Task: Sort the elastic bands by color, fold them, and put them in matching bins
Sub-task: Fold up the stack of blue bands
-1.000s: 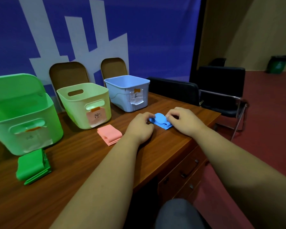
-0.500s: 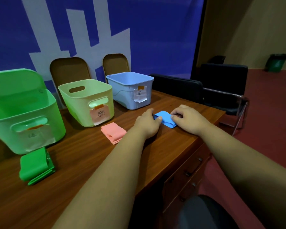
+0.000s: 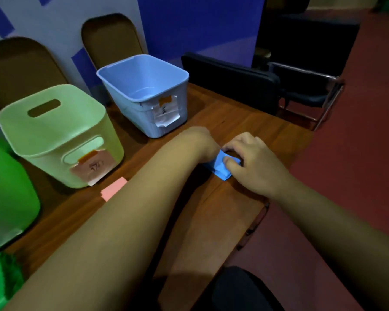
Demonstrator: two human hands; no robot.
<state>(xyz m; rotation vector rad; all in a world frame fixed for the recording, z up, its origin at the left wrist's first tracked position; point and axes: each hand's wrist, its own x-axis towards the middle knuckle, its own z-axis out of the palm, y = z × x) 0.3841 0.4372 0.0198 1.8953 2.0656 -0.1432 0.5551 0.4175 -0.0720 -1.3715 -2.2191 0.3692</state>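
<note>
A folded blue band (image 3: 220, 167) lies on the wooden table (image 3: 213, 221) between my hands. My right hand (image 3: 249, 160) pinches its right end, fingers curled on it. My left hand (image 3: 198, 144) presses on its left end, fingers mostly hidden behind the wrist. A pink folded band (image 3: 113, 189) peeks out beside my left forearm. A green band (image 3: 0, 279) shows at the bottom left corner. The blue bin (image 3: 144, 93) stands behind my hands, the pale yellow-green bin (image 3: 54, 135) left of it, the green bin (image 3: 7, 194) at the far left.
The table's right edge runs close to my right hand, with red floor beyond it. Black chairs (image 3: 301, 86) stand behind the table at the right. Two brown chair backs (image 3: 110, 39) rise behind the bins against a blue and white wall.
The view has tilted down and come closer. My hands have stayed on the blue band, and my right hand's fingers have curled further over its right end.
</note>
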